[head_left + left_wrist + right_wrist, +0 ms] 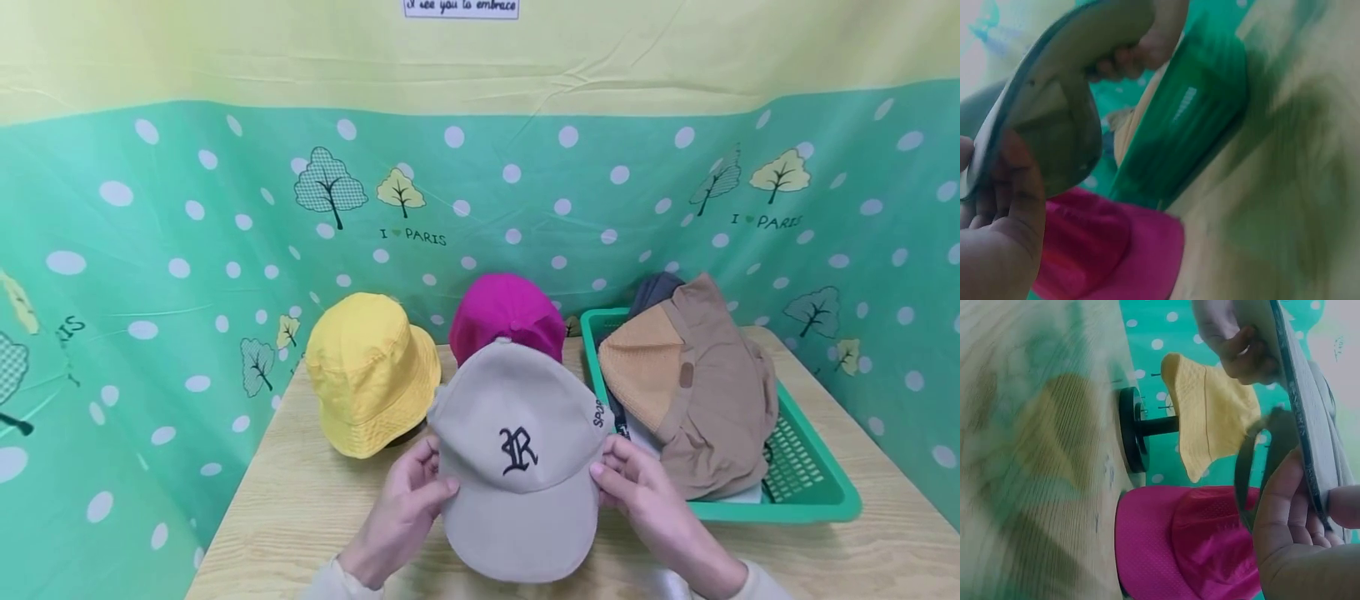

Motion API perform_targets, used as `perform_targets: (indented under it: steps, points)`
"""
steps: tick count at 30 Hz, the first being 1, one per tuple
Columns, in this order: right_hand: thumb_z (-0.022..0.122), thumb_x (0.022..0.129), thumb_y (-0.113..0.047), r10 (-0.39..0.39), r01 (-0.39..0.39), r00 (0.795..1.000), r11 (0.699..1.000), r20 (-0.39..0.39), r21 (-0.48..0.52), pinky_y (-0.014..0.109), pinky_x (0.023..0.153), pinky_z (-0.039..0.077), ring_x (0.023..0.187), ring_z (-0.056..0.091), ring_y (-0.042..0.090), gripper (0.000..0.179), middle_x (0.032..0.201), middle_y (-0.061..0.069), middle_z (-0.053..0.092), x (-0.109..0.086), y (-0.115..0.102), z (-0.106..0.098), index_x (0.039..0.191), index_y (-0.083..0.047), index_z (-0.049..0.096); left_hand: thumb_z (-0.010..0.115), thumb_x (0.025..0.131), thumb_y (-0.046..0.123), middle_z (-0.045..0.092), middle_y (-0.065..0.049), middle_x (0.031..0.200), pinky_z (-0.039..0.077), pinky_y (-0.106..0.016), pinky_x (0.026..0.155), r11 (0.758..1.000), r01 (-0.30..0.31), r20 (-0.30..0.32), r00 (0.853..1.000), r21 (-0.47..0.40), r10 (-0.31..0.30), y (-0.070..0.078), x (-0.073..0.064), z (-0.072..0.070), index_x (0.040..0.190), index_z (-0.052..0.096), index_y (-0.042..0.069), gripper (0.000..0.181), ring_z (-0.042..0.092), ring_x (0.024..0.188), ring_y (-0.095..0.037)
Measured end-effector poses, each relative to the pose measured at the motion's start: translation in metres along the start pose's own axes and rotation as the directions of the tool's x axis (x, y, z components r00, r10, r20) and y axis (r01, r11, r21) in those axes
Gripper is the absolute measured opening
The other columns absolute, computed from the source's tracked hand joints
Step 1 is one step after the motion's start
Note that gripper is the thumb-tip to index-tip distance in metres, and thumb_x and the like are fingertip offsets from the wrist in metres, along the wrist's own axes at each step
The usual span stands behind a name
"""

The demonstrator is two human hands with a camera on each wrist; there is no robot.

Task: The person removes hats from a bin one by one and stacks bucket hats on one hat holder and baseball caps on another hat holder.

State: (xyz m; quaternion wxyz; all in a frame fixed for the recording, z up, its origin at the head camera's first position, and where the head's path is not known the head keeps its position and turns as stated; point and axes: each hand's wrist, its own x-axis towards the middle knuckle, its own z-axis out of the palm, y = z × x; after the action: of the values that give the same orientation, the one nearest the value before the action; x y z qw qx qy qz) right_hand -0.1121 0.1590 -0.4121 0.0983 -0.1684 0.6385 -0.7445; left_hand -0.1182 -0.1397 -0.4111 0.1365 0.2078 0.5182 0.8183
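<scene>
A wood-grain table [285, 508] bears a green basket [787, 511] and black stand [1133, 429].

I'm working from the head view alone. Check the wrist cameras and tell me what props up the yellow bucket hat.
Observer: The right wrist view shows the yellow bucket hat propped on a black stand with a round base.

Operator: Now report on the pink cap. The grey cap between the two hands covers its lower part, so tell me whether it has a brim.

Observer: It does; both wrist views show a pink brim on it.
</scene>
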Motion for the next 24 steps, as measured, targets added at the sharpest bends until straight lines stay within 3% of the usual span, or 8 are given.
perform_targets:
  steps: [3, 6, 10, 13, 16, 20, 24]
  points:
    - [0.046, 0.098, -0.003, -0.034, 0.035, 0.999, 0.999, 0.037, -0.039, 0.026, 0.065, 0.050, 0.074, 0.056, 0.009, 0.008, 0.083, 0.001, 0.056, 0.000, -0.001, -0.001, 0.098, 0.005, 0.043, 0.046, 0.084, -0.016, 0.054, -0.008, 0.124, 0.048, -0.030, 0.091, 0.996, -0.043, 0.041, 0.998, 0.077, 0.040, 0.002, 0.002, -0.004, 0.137, 0.038, 0.000, 0.056, 0.053, 0.110, -0.016]
    - [0.045, 0.097, 0.000, -0.073, 0.078, 0.995, 0.995, 0.072, -0.062, 0.027, 0.062, 0.046, 0.071, 0.052, 0.008, 0.009, 0.079, 0.001, 0.053, 0.001, -0.003, -0.003, 0.104, 0.006, 0.042, 0.048, 0.081, -0.016, 0.054, -0.008, 0.124, 0.047, -0.028, 0.090, 0.989, -0.053, 0.047, 0.998, 0.141, 0.047, 0.004, 0.002, -0.007, 0.138, 0.039, 0.000, 0.061, 0.052, 0.108, -0.014]
    - [0.042, 0.096, 0.005, -0.115, 0.120, 0.977, 0.993, 0.178, -0.012, 0.029, 0.073, 0.050, 0.081, 0.059, 0.012, 0.043, 0.090, 0.009, 0.063, 0.001, -0.008, -0.008, 0.137, 0.005, 0.031, 0.050, 0.082, -0.017, 0.057, -0.007, 0.121, 0.047, -0.027, 0.088, 0.980, -0.091, 0.082, 0.994, 0.178, 0.077, 0.007, 0.002, -0.012, 0.133, 0.045, -0.004, 0.054, 0.053, 0.106, -0.012]
    - [0.040, 0.093, 0.011, -0.137, 0.133, 0.955, 0.991, 0.264, 0.032, 0.031, 0.084, 0.050, 0.090, 0.063, 0.017, 0.061, 0.100, 0.014, 0.067, 0.002, -0.009, -0.011, 0.148, 0.002, 0.017, 0.051, 0.084, -0.017, 0.058, -0.006, 0.120, 0.046, -0.027, 0.090, 0.978, -0.107, 0.118, 0.989, 0.182, 0.086, 0.010, 0.001, -0.016, 0.130, 0.048, -0.006, 0.048, 0.052, 0.108, -0.012]
    - [0.040, 0.090, 0.013, -0.143, 0.136, 0.938, 0.990, 0.317, 0.044, 0.031, 0.086, 0.049, 0.090, 0.064, 0.018, 0.064, 0.097, 0.013, 0.067, 0.002, -0.008, -0.013, 0.148, 0.004, 0.013, 0.053, 0.084, -0.015, 0.058, -0.006, 0.119, 0.045, -0.027, 0.092, 0.978, -0.084, 0.124, 0.990, 0.191, 0.061, 0.013, -0.001, -0.018, 0.129, 0.048, -0.005, 0.047, 0.052, 0.108, -0.012]
    - [0.043, 0.090, 0.012, -0.110, 0.108, 0.935, 0.994, 0.336, 0.025, 0.031, 0.083, 0.051, 0.089, 0.063, 0.017, 0.068, 0.096, 0.013, 0.067, 0.002, -0.009, -0.014, 0.148, 0.005, 0.008, 0.053, 0.080, -0.018, 0.056, -0.010, 0.124, 0.044, -0.027, 0.094, 0.976, -0.084, 0.133, 0.989, 0.202, 0.058, 0.014, -0.003, -0.020, 0.137, 0.039, -0.003, 0.060, 0.052, 0.111, -0.014]
    - [0.045, 0.089, 0.011, -0.113, 0.130, 0.933, 0.991, 0.342, -0.028, 0.028, 0.076, 0.051, 0.085, 0.061, 0.015, 0.071, 0.092, 0.012, 0.065, 0.005, -0.010, -0.014, 0.148, 0.006, 0.006, 0.054, 0.077, -0.020, 0.049, -0.014, 0.133, 0.043, -0.029, 0.098, 0.970, -0.111, 0.143, 0.986, 0.217, 0.080, 0.017, -0.002, -0.022, 0.146, 0.028, 0.000, 0.076, 0.051, 0.118, -0.018]
